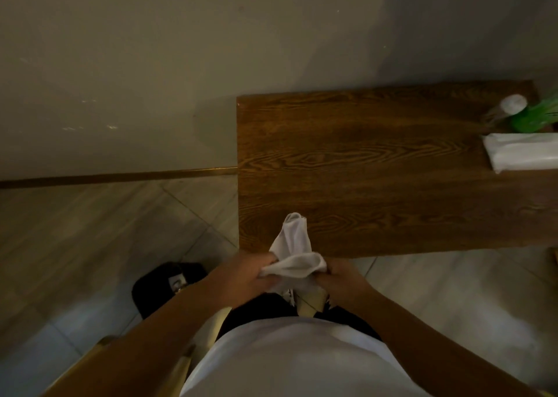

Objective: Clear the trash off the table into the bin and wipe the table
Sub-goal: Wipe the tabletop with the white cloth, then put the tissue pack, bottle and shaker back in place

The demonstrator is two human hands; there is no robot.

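A dark wooden table (362, 161) stands against the wall on the right. Both hands hold a crumpled white cloth (294, 251) just off the table's near edge, in front of my body. My left hand (241, 276) grips the cloth's left side and my right hand (341, 279) grips its right side. One end of the cloth sticks up over the table edge. On the floor at the lower left sits a black bin (160, 285) with something pale inside it.
A white tissue pack (519, 152), a green bottle (537, 115) and a clear bottle with a white cap (507, 106) sit at the table's far right. A wooden chair (99, 363) stands at the lower left. The floor is tiled.
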